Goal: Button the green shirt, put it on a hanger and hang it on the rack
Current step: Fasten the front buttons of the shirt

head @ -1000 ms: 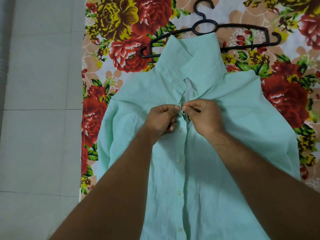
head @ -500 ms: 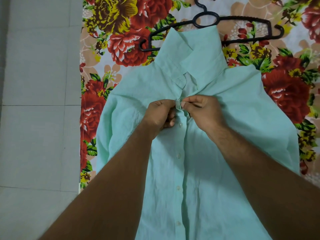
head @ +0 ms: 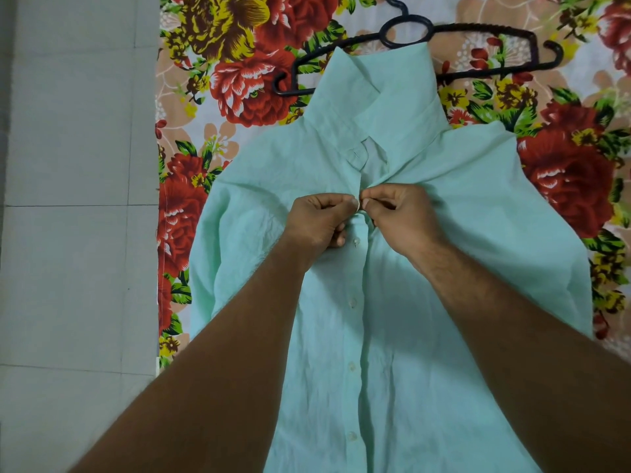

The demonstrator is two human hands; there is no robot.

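On the floral sheet (head: 239, 93), below the black hanger (head: 478, 29), the green shirt (head: 426, 336) lay flat while left hand (head: 319, 221) and right hand (head: 397, 216) pinched its placket, apparently around a button.

Mint-green shirt (head: 426, 336) lies front-up, mostly buttoned, collar overlapping a black hanger (head: 485, 32).

Middle of the hanger (head: 485, 29) tucked under the collar (head: 392, 83), its hook clipped at the top edge; shirt (head: 409, 336) hem runs off the bottom; fingers (head: 341, 200) hide what they pinch.
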